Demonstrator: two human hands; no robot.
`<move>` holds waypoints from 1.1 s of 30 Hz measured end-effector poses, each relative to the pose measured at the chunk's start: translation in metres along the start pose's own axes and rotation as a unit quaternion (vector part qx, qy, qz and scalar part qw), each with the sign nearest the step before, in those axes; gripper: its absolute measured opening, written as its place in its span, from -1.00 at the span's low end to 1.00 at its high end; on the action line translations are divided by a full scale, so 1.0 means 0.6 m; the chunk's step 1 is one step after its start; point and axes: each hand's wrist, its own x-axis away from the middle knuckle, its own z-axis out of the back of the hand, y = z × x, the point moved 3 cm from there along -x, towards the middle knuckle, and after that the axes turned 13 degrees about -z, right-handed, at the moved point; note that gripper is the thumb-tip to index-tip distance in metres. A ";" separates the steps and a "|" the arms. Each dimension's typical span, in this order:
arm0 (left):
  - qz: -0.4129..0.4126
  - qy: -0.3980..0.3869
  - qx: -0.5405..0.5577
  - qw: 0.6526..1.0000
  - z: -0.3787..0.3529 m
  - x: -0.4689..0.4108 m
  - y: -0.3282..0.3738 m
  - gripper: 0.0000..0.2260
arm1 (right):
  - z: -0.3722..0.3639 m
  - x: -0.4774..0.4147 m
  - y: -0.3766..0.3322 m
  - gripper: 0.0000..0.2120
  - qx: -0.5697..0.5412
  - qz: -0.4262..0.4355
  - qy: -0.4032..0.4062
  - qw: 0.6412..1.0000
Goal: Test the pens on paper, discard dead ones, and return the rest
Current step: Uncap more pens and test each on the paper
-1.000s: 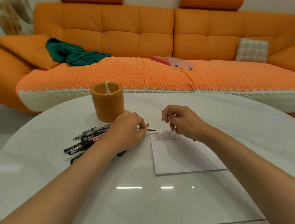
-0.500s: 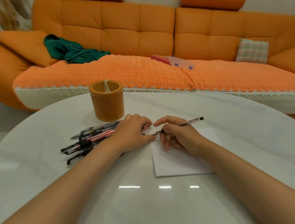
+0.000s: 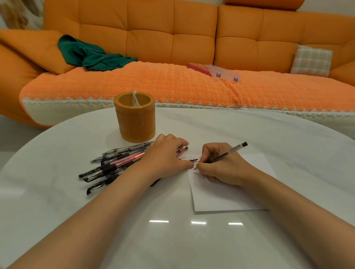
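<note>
My right hand (image 3: 220,167) grips a black-capped pen (image 3: 230,152) in a writing hold, its tip down on the top left corner of the white paper (image 3: 216,197). My left hand (image 3: 165,157) rests beside it on the pile, fingers curled over the ends of some pens at the paper's edge; whether it grips one is hidden. Several black and red pens (image 3: 113,165) lie in a heap on the table left of that hand. The orange pen holder (image 3: 135,118) stands upright behind the heap, with a pale object inside it.
The round white table (image 3: 177,246) carries everything. Beyond its far edge runs an orange sofa (image 3: 168,43) with a green cloth (image 3: 91,54), a plaid cushion (image 3: 311,60) and a flat plastic packet (image 3: 216,70).
My right hand turned the pen from held above the paper to a writing grip and lowered its tip onto the paper's top left corner. My left hand stayed at the pen pile.
</note>
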 end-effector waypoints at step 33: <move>0.014 -0.019 0.004 1.000 -0.001 0.001 0.002 -0.43 | -0.007 -0.002 0.000 -0.80 0.071 0.041 0.024 0.996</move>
